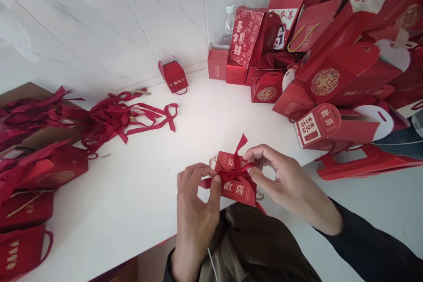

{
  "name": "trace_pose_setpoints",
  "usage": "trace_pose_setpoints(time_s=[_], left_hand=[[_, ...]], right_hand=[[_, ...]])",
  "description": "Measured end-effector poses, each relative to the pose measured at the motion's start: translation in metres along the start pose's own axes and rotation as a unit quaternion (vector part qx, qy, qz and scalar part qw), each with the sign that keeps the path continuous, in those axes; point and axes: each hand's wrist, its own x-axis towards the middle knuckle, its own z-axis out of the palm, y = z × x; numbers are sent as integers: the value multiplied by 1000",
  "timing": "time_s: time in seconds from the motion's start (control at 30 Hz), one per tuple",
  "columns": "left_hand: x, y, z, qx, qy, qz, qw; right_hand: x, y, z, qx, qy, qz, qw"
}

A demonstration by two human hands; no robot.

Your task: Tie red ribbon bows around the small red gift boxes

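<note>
A small red gift box point(235, 188) with gold lettering lies at the front edge of the white table, close to my body. Across its top runs a red ribbon point(240, 144) with a bow-like knot in the middle and one tail sticking up. My left hand point(198, 198) pinches the ribbon at the left side of the knot between thumb and forefinger. On the other side, my right hand point(277, 176) pinches a ribbon loop between thumb and fingers. Bits of twisted gold cord show at the box's two sides.
A heap of red ribbons point(109, 114) spills across the table point(132, 194) at left, beside several red boxes point(66, 165). One small red box point(174, 76) stands by the marble wall. Many red boxes point(340, 75) pile up at right, with a clear bottle point(229, 24) behind.
</note>
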Motion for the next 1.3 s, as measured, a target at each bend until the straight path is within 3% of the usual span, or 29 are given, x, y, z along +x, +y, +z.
trace_pose_setpoints(time_s=[0.23, 0.5, 0.73, 1.07, 1.17, 1.3], left_hand=[[-3, 0, 5, -47, -20, -17, 999], [7, 19, 15, 53, -52, 108, 991], [9, 11, 29, 6, -22, 95, 995], [5, 8, 24, 22, -18, 107, 994], [5, 7, 24, 7, -4, 92, 996], [3, 0, 8, -33, -28, 41, 998]], right_hand=[[3, 0, -2, 45, -4, 45, 998], [3, 4, -3, 28, -29, -11, 999], [0, 7, 3, 35, -3, 22, 999], [-1, 11, 0, -30, -2, -1, 1000], [-2, 10, 0, -25, -4, 6, 1000], [-3, 10, 0, -15, 4, 11, 1000]])
